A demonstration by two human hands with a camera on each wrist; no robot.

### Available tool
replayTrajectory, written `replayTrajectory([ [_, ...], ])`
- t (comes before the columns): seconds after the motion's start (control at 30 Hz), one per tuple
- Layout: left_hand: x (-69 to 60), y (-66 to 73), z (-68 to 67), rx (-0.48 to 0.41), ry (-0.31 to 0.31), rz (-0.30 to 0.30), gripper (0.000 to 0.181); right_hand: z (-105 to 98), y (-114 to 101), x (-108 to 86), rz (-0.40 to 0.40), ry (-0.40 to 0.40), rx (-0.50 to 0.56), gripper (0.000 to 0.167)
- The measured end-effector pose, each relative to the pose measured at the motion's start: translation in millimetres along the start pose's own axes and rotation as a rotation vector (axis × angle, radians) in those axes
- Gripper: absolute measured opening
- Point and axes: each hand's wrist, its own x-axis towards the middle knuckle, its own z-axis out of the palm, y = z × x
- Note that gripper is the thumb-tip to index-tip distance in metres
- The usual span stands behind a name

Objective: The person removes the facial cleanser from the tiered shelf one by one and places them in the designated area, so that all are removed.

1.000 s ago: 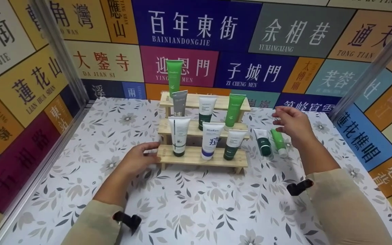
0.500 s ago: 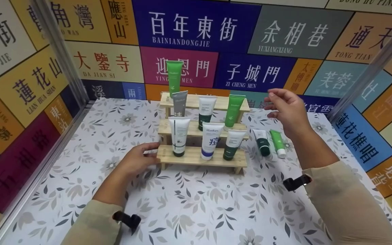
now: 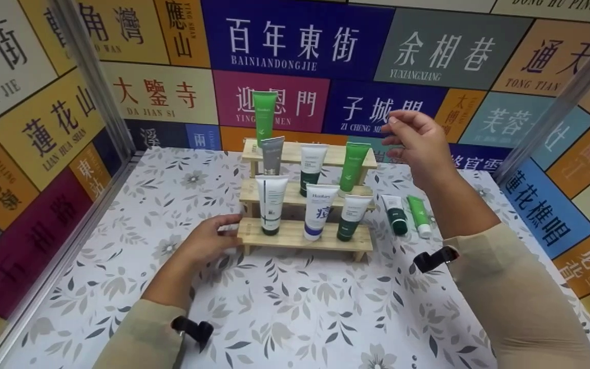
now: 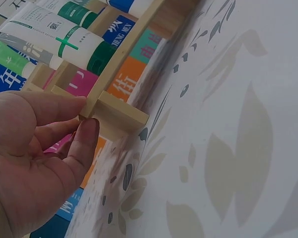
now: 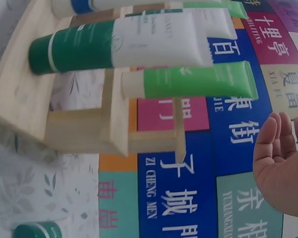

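Note:
A three-tier wooden display rack (image 3: 285, 241) carries several squeeze tubes standing on their caps. My left hand (image 3: 212, 241) is at the left end of its lowest step; in the left wrist view the thumb and fingers of this hand (image 4: 39, 153) pinch the step's corner. My right hand (image 3: 420, 148) hangs in the air right of the top step, fingers loosely bent. Nothing is held in that hand (image 5: 283, 168) in the right wrist view. Nearest to it on the rack is a green tube (image 3: 352, 166) on the middle step.
A white and dark green tube (image 3: 395, 215) and a small green tube (image 3: 419, 216) lie on the floral tabletop (image 3: 295, 307) right of the rack. Behind stands a wall panel (image 3: 295, 36) with coloured place-name blocks. A tall green tube (image 3: 265, 118) tops the rack's left end.
My right hand has risen and moved left, from above the lying tubes toward the rack's top step. The left hand stays at the rack's end, and the tubes have not moved.

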Motion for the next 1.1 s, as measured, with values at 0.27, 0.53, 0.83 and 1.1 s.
replayTrajectory([
  [0.27, -1.4, 0.4, -1.7, 0.011, 0.009, -0.004, 0.068, 40.1, -22.6, 2.3, -0.030, -0.075, 0.047, 0.026],
  [0.53, -2.3, 0.5, -1.9, 0.035, 0.005, -0.014, 0.069, 75.5, -30.3, 9.3, -0.015, -0.129, 0.031, 0.023],
  [0.83, -1.5, -1.0, -1.0, 0.037, 0.007, 0.000, 0.066, 110.6, -28.0, 22.3, 0.041, -0.154, -0.013, 0.027],
  [1.1, -2.1, 0.5, -0.2, 0.035, 0.006, 0.002, 0.066, 139.2, -27.2, 37.1, 0.082, -0.156, 0.008, 0.028],
])
